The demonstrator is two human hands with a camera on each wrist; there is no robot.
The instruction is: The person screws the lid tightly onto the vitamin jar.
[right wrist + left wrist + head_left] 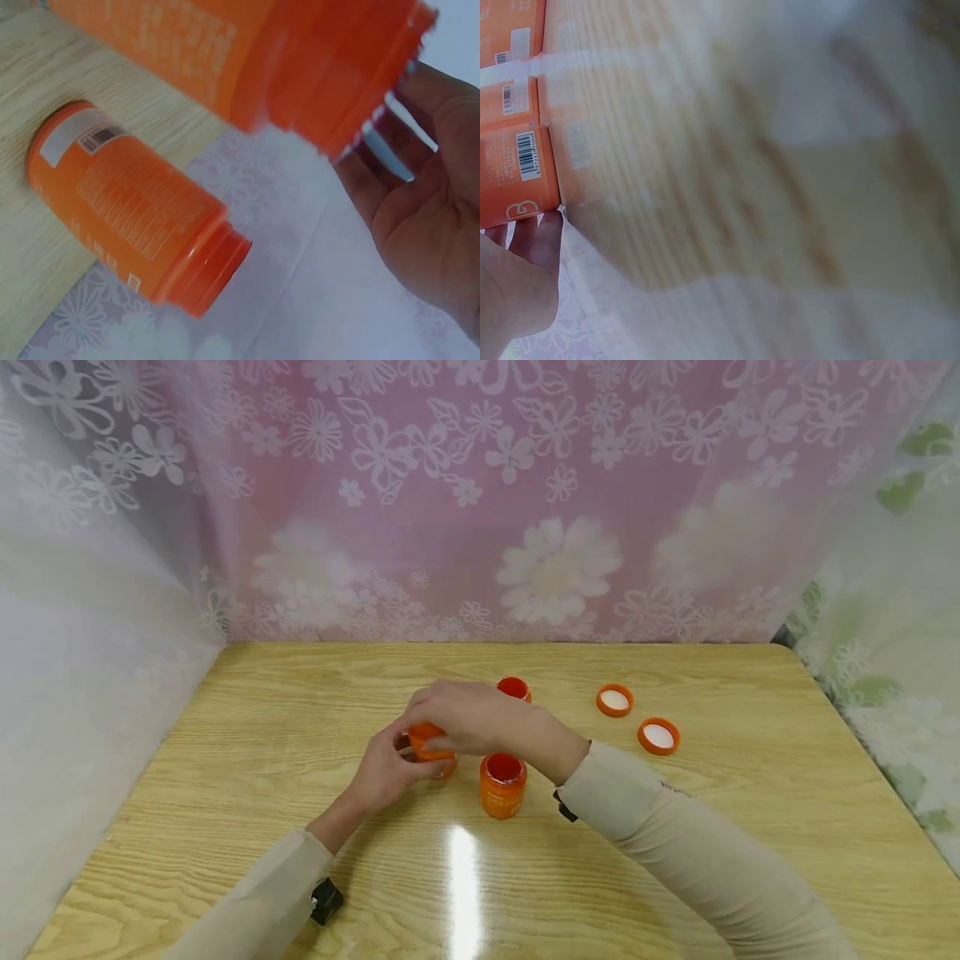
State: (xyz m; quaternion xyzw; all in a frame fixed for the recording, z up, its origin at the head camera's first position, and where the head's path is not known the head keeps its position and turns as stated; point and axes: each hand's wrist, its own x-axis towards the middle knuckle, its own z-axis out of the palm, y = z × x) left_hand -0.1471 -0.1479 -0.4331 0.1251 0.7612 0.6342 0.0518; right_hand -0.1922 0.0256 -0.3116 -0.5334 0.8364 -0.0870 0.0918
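Note:
Beside two open jars, my left hand (381, 774) grips an orange jar (447, 768) low down on the tabletop. From above, my right hand (468, 717) curls its fingers and thumb about the orange lid (422, 734) of that jar, partly covering it. A near open jar (502, 797) stands just right of the hands, its red inside showing. Behind the right wrist, a far open jar (514, 687) is partly hidden. In the left wrist view, my left fingers lie against a jar (517, 172) with a barcode. Threaded jar necks appear in the right wrist view.
Two orange lids with white liners, a far lid (614, 701) and a near lid (659, 737), lie upturned on the right of the wooden table (735, 810). Flowered curtains (420, 527) hang behind the table and along both sides.

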